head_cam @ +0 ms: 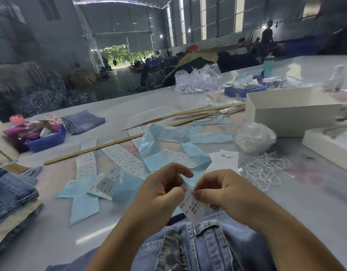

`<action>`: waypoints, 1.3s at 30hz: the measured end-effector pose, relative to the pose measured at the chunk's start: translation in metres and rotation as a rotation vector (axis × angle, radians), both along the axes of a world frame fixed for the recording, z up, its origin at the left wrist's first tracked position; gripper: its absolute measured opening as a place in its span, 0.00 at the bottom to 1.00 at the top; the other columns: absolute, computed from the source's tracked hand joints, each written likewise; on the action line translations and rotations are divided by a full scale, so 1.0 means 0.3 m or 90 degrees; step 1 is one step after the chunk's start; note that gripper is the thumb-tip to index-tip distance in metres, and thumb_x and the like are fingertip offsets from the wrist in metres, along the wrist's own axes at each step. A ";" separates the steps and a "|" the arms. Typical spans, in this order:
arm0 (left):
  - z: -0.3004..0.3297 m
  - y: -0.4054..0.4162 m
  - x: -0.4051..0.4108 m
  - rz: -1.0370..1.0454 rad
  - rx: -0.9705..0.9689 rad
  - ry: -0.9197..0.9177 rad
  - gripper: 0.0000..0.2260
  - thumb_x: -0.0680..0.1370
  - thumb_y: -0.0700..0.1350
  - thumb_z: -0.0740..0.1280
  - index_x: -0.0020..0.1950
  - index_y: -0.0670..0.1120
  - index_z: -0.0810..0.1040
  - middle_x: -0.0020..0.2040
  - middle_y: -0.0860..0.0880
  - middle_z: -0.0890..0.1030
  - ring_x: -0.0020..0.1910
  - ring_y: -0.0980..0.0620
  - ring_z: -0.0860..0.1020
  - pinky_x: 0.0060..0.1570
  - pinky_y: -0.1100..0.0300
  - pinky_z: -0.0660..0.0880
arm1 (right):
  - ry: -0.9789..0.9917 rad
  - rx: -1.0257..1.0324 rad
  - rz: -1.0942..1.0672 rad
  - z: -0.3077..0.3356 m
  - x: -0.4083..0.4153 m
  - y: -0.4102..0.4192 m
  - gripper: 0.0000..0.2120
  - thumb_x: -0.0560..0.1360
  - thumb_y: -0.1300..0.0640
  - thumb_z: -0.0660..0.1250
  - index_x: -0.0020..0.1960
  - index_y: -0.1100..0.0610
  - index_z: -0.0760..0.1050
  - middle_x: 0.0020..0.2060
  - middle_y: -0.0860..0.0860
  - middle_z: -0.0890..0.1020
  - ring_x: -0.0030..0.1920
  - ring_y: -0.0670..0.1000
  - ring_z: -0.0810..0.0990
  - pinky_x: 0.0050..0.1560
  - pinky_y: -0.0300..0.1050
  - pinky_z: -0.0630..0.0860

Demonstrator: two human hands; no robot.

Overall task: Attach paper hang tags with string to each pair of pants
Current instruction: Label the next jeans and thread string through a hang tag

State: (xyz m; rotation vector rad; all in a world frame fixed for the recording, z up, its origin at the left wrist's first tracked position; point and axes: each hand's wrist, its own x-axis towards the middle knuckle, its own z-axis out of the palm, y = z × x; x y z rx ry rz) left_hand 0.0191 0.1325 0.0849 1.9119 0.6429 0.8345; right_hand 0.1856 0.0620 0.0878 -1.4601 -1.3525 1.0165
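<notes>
Pinching one paper hang tag (191, 207) between them, both hands, left hand (161, 194) and right hand (223, 190), held it just above the near pants (198, 249), its long axis slanting toward the waistband, string (264, 169) lying far-right on the counter (305, 202).

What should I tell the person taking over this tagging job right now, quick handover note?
Both hands hold one paper tag: the left hand and right hand each pinch its top edge, above the jeans lying nearest you.
No string shows on this tag, so treat it as not yet attached.
Loose white string lies to the right, beside a bag of more string.
Strips of printed tags lie ahead on the table.
More jeans are stacked at the left; I cannot tell whether those are tagged.
</notes>
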 end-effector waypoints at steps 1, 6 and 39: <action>-0.001 0.001 0.028 -0.002 0.013 0.025 0.16 0.65 0.40 0.59 0.46 0.54 0.79 0.31 0.55 0.71 0.31 0.54 0.68 0.33 0.60 0.66 | -0.005 -0.002 -0.009 -0.002 0.022 -0.010 0.09 0.74 0.63 0.71 0.36 0.54 0.82 0.30 0.46 0.83 0.30 0.41 0.75 0.35 0.36 0.72; -0.029 0.042 0.163 0.037 0.114 0.146 0.12 0.68 0.51 0.62 0.51 0.59 0.75 0.34 0.58 0.77 0.30 0.59 0.69 0.34 0.60 0.68 | 0.011 -0.010 -0.097 -0.034 0.134 -0.016 0.10 0.74 0.63 0.70 0.35 0.54 0.82 0.30 0.49 0.83 0.29 0.44 0.73 0.32 0.38 0.70; -0.412 0.399 0.589 0.247 -0.108 0.299 0.06 0.74 0.48 0.67 0.39 0.49 0.72 0.39 0.52 0.80 0.38 0.54 0.79 0.35 0.58 0.73 | 0.159 -0.019 -0.432 -0.381 0.447 0.348 0.07 0.73 0.65 0.69 0.36 0.59 0.80 0.27 0.53 0.81 0.23 0.46 0.73 0.28 0.43 0.72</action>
